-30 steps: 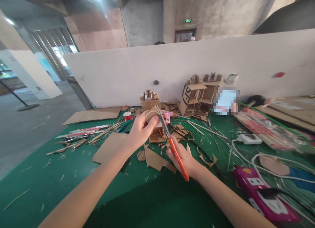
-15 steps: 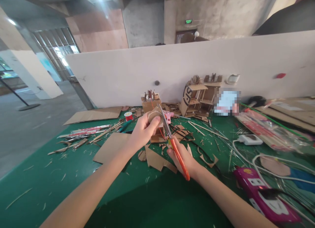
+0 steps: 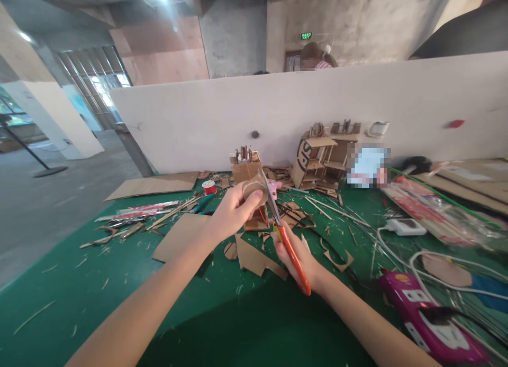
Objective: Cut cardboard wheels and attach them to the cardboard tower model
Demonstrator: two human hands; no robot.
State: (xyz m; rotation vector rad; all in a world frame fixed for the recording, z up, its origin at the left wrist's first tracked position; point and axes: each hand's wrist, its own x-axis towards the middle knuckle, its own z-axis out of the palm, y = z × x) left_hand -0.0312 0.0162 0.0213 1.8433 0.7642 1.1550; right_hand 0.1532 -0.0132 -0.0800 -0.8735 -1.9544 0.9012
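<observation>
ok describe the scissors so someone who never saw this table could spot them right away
On the green table, look at the middle where two bare forearms meet. The scissors are in the right hand, blades against the cardboard piece held by the left hand. Their bright orange handles match nothing nearby.
</observation>
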